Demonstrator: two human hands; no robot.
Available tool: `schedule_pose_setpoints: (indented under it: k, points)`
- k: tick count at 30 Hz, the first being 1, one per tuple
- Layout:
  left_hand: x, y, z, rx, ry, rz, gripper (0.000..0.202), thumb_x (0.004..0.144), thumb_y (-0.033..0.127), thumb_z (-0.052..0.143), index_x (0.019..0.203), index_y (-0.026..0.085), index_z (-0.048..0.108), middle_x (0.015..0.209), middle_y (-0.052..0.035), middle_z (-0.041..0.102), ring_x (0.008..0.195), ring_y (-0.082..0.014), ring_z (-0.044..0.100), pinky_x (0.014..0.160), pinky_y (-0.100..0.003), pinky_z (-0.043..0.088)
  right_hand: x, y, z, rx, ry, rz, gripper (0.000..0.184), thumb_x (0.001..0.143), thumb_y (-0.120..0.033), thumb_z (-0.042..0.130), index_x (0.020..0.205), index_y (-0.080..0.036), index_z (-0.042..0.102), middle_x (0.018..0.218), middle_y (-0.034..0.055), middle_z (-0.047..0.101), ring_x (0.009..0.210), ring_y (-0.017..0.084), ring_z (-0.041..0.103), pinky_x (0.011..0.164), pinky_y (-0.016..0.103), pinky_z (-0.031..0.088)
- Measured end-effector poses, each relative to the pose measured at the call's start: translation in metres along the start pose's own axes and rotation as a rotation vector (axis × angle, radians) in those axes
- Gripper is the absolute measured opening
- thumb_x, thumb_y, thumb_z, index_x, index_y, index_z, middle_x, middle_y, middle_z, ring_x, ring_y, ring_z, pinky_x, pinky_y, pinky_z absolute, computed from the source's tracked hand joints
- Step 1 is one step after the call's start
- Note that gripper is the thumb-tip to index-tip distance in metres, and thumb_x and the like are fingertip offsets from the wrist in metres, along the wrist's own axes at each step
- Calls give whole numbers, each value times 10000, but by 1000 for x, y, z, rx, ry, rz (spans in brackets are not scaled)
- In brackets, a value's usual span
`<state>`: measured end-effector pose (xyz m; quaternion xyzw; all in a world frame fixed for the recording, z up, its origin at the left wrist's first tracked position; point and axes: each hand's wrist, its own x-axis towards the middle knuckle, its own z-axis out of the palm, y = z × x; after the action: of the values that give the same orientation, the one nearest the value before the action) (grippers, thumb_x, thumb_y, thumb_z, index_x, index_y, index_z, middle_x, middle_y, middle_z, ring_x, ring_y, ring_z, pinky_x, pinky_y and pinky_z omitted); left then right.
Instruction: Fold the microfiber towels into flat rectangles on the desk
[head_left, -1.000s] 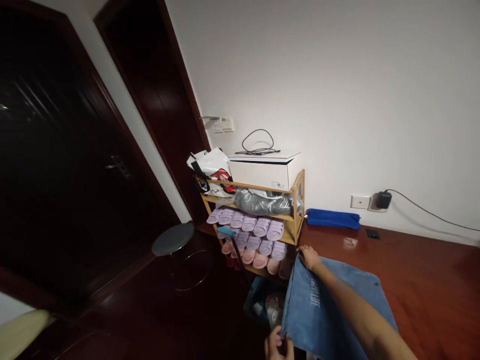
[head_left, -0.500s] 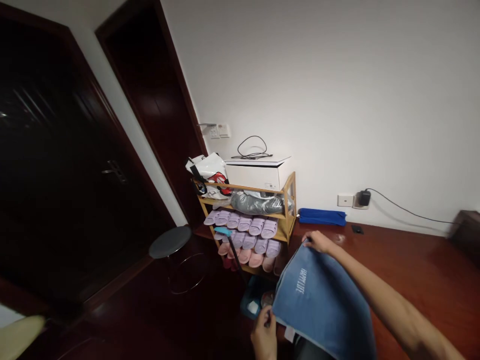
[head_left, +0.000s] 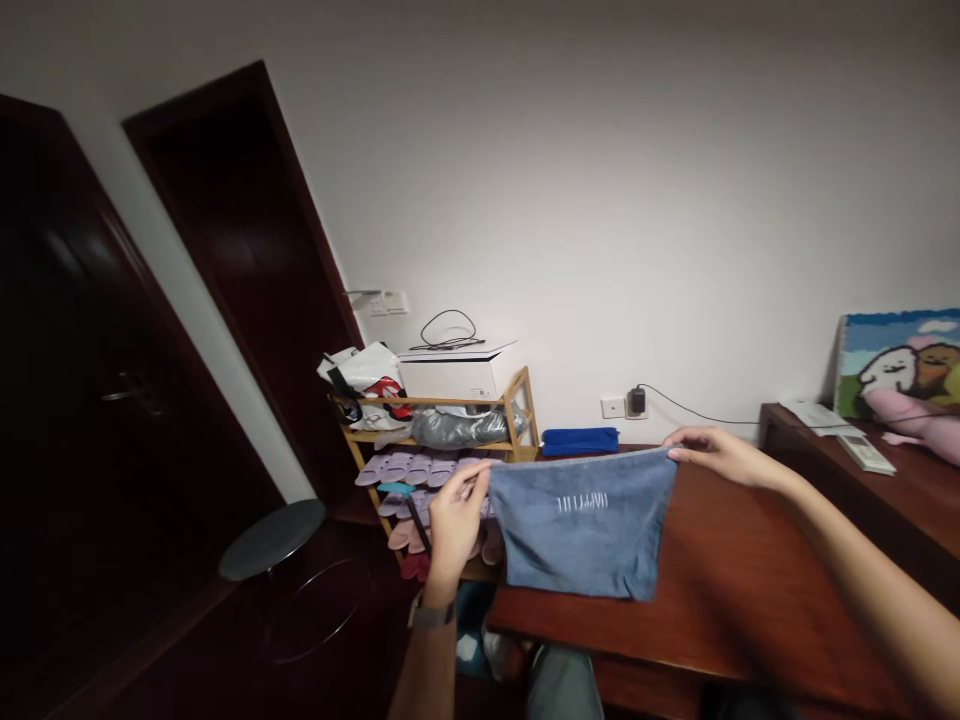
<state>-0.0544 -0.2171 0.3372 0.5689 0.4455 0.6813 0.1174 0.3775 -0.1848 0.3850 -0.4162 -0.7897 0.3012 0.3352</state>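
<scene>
A blue towel hangs stretched between my two hands over the near edge of the wooden table. Its white lettering appears upside down. My left hand pinches the upper left corner, and a dark band circles that wrist. At the upper right corner, my right hand grips the hem between thumb and fingers. The top edge is nearly straight, while the lower part falls loosely in soft folds.
A wooden shoe rack with several slippers stands behind my left hand. On the table by the wall lies a folded blue cloth. A round stool is at left; a painting leans at right.
My left hand has come up and my right hand has moved right, turning the towel from a slant to a level spread. The view has shifted right, showing the painting.
</scene>
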Motion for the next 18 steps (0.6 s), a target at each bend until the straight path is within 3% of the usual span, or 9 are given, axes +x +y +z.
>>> schedule_pose_setpoints:
  k: [3, 7, 11, 14, 18]
  points:
    - [17, 22, 20, -121, -7, -36, 366, 806, 518, 799, 958, 185, 799, 1031, -114, 826, 985, -269, 778, 921, -389, 626, -25, -6, -3, -14, 132, 17, 610, 791, -809, 687, 949, -227, 773, 1023, 73, 791, 990, 282, 696, 925, 398, 544]
    - [26, 36, 36, -335, -51, -174, 405, 673, 456, 910, 923, 164, 782, 952, -102, 826, 917, -238, 775, 848, -338, 618, -56, -9, -7, 59, 303, 69, 623, 770, -804, 711, 974, -221, 791, 1051, 90, 799, 1004, 282, 710, 931, 389, 559]
    - [13, 50, 29, -478, -133, -290, 413, 568, 372, 968, 859, 168, 758, 852, -74, 817, 816, -202, 769, 756, -282, 608, -91, -8, -9, 127, 484, 100, 604, 760, -787, 734, 981, -230, 812, 1094, 109, 804, 1061, 315, 722, 992, 431, 575]
    - [-2, 58, 19, -493, -136, -305, 365, 581, 346, 964, 814, 184, 733, 802, -50, 805, 725, -188, 754, 672, -264, 599, -117, -6, -7, 81, 646, 90, 538, 749, -767, 757, 939, -267, 820, 1059, 98, 807, 1030, 315, 732, 963, 436, 604]
    - [-6, 54, 28, -485, -125, -329, 353, 568, 347, 953, 756, 190, 700, 756, -47, 792, 640, -189, 727, 601, -274, 585, -129, 0, -3, -9, 726, 71, 467, 733, -751, 770, 870, -308, 821, 983, 81, 807, 948, 308, 744, 880, 436, 637]
